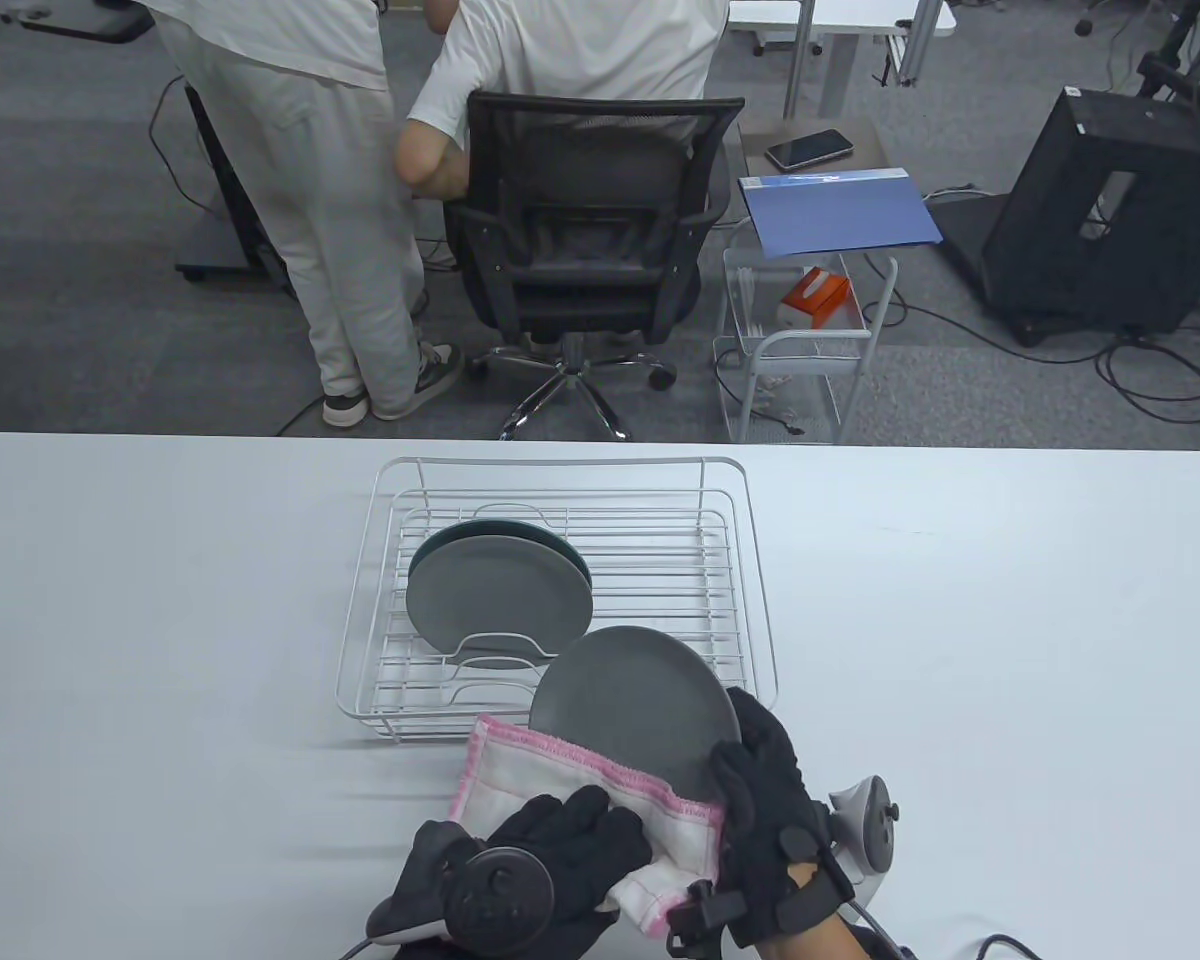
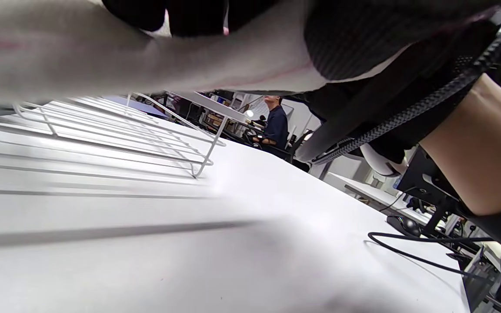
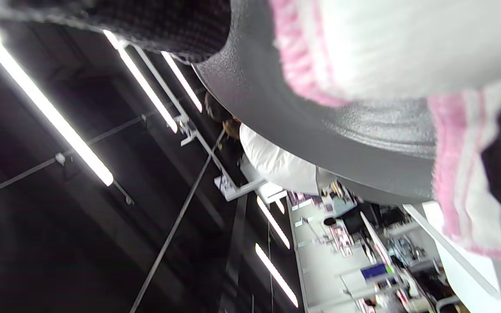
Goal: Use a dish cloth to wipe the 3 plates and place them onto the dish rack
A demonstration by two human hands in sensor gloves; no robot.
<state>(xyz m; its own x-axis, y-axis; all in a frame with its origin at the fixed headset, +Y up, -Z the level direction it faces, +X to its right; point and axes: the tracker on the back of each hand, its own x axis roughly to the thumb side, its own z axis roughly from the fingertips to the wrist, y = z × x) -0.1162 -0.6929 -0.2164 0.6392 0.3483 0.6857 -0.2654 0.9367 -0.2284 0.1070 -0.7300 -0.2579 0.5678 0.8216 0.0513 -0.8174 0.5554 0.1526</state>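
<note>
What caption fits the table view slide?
Right hand holds third plate, left hand wipes it with cloth beside rack.

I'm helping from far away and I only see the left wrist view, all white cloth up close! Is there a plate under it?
Observer: Yes. The table view shows the right hand gripping a grey plate, with the dish cloth over its near edge.
Operator: Who holds the cloth?
Observer: The left hand presses it against the plate.
Operator: Any plates in the rack yet?
Observer: Two plates already lean together in the dish rack.
</note>
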